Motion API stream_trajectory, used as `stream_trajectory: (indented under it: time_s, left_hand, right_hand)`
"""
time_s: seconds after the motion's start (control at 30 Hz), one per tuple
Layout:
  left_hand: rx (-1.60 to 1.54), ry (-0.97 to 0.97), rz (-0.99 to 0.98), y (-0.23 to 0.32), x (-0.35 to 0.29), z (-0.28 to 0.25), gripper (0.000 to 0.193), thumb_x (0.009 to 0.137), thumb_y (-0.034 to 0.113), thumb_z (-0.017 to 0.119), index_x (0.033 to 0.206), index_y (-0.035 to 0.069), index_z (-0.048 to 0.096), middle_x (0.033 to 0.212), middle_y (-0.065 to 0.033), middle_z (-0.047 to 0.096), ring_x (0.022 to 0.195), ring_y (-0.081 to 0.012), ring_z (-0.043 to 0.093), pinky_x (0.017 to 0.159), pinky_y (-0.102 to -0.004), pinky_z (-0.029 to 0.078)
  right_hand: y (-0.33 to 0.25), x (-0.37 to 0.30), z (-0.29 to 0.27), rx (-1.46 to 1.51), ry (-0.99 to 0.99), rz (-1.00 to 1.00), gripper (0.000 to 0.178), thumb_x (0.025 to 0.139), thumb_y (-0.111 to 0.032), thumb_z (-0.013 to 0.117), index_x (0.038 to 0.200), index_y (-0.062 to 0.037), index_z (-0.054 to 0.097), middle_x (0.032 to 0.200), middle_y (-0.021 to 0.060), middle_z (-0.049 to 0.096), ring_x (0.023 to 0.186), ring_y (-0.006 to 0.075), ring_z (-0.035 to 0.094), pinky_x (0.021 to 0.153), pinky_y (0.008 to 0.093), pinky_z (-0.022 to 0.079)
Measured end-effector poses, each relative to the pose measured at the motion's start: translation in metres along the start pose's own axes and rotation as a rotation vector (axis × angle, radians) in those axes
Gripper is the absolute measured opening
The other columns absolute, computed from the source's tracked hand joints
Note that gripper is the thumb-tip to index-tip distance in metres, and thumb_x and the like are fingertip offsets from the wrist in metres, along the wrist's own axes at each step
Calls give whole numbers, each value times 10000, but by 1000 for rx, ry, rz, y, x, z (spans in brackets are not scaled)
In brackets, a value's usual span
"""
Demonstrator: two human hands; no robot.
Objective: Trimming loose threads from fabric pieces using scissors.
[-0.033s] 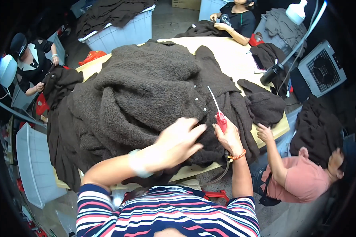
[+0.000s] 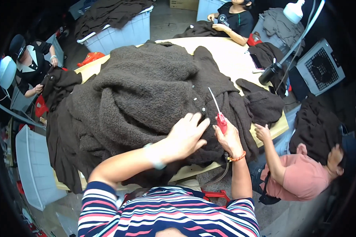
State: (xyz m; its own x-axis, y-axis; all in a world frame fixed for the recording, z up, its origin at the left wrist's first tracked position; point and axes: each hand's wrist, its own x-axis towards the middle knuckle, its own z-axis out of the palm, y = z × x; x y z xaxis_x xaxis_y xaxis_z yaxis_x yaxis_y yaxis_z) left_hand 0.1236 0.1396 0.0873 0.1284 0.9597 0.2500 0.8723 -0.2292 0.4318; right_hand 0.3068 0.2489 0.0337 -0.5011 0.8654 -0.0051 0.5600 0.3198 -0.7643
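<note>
A dark brown knitted cardigan (image 2: 146,91) with small light buttons lies heaped over other brown knitwear. On the cardigan, beside its button edge, is my left hand (image 2: 186,135), its fingers stretched out and nothing held in them. My right hand (image 2: 230,138) is closed round a red air blow gun (image 2: 222,123). The gun's thin pale nozzle points away from me over the knit, just right of the buttons. A hose (image 2: 224,173) runs down from it by my right wrist.
Brown knitwear hangs over the edges of the pale table (image 2: 225,49). Co-workers stand at the left, far right and right; a hand (image 2: 262,133) of the nearest one touches the table edge. A lamp (image 2: 294,12), a fan (image 2: 322,67) and plastic bins (image 2: 122,35) surround it.
My left hand has shifted a little away from me and to the right, toward the button edge. My right hand with the air blow gun stays nearly in place.
</note>
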Motion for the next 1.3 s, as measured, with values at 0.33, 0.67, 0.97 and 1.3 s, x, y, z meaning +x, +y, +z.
stream_trajectory:
  time_s: [0.33,0.67,0.97,1.3]
  left_hand:
    - [-494,-54,-322,-128,40,56,406,703,-162,476,1053,31,546,919,-232,611,853,-394,620,711,-425,499]
    - [292,-61,-69,-142,-40,-88,376,732,-86,524,1057,12,686,1162,-244,632,1054,-409,613,889,-413,509]
    - [24,157,-228,-138,-99,-68,275,725,-70,625,963,31,718,973,-152,703,852,-309,688,784,-362,548]
    - [492,270,-246,-107,-68,-38,471,779,278,761,1197,135,599,1158,-181,569,1025,-379,577,883,-436,484]
  right_hand:
    - [11,-29,-39,-20,-28,2,335,880,-120,647,1195,-18,597,815,163,672,755,281,685,717,349,517]
    - [-63,-7,-18,-80,-509,-480,348,866,-225,662,1190,-130,581,801,197,663,781,409,657,692,463,524]
    - [-77,-8,1,-208,-603,-582,271,881,-252,643,1104,-105,593,726,191,654,704,412,653,644,479,522]
    - [-70,-19,5,-118,-541,-550,264,876,-195,652,1111,-94,587,735,186,642,713,396,652,649,457,521]
